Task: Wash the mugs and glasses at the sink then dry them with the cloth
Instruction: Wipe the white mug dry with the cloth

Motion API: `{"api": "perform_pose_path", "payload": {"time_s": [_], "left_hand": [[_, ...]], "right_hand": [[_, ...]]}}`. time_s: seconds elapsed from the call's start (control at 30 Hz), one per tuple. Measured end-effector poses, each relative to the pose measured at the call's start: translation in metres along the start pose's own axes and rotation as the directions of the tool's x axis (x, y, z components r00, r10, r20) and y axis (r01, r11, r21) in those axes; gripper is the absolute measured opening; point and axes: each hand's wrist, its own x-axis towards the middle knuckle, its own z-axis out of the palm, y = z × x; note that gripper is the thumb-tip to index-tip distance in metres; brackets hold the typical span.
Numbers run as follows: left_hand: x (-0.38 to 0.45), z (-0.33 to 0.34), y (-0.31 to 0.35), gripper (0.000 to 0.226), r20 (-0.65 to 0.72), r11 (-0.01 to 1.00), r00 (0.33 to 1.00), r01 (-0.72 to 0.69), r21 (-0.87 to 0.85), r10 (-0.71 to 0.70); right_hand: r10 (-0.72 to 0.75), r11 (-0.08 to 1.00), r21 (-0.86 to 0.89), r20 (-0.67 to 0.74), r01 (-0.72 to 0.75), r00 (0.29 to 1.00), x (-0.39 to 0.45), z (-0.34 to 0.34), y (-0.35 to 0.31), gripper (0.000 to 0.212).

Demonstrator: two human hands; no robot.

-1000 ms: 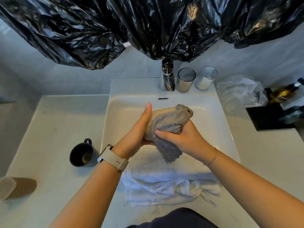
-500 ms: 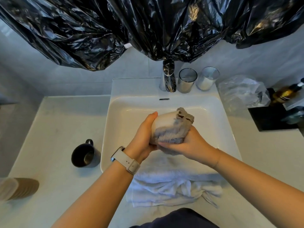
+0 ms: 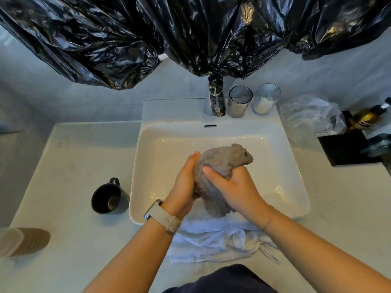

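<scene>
Over the white sink (image 3: 285, 166) both hands hold a bundle of grey cloth (image 3: 224, 166). The cloth now covers the cream mug that the earlier frames showed inside it. My left hand (image 3: 186, 182) grips the bundle from the left, thumb up. My right hand (image 3: 234, 187) clutches the cloth from the right and front. A black mug (image 3: 108, 197) stands upright on the counter left of the sink. Two glasses, one mirrored (image 3: 240, 101) and one clear (image 3: 266, 98), stand on the sink's back ledge right of the tap (image 3: 215, 96).
A white towel (image 3: 215, 240) lies crumpled over the sink's front edge. A ribbed beige cup (image 3: 23, 242) lies on its side at the far left. At the right are a clear plastic bag (image 3: 311, 117), a bottle (image 3: 366, 117) and a black tray (image 3: 347, 149). Black plastic sheeting (image 3: 190, 28) hangs overhead.
The cloth has been worked round the cream mug, which was partly bare half a second ago and is now covered. My right hand has shifted its hold on the cloth.
</scene>
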Motion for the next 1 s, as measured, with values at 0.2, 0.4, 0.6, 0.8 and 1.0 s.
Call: {"api": "perform_pose_path", "payload": {"time_s": [0.2,0.4,0.6,0.8,1.0], "left_hand": [[0.005,-0.012,0.005,0.046,0.110,0.975,0.973,0.211,-0.074,-0.202],[0.004,-0.013,-0.005,0.035,-0.074,0.787,0.875,-0.390,0.478,0.478],[-0.002,-0.032,-0.024,0.046,0.203,0.397,0.651,-0.649,0.649,0.731],[0.010,-0.046,-0.017,0.052,0.323,0.324,0.555,-0.769,0.551,0.767],[0.008,-0.020,-0.010,0.048,0.098,0.831,0.861,-0.508,0.225,0.499]], "right_hand": [[-0.251,0.939,-0.164,0.281,0.304,0.926,-0.010,-0.013,0.021,0.042],[0.279,0.797,0.521,0.133,-0.307,0.951,0.006,0.005,-0.004,0.027],[0.644,0.385,0.560,0.407,-0.734,0.648,0.033,-0.012,-0.021,0.025],[0.539,0.581,0.602,0.220,-0.548,0.813,0.022,0.004,-0.016,0.025],[0.075,0.965,0.252,-0.005,-0.072,0.997,0.003,0.009,-0.006,0.019]]}}
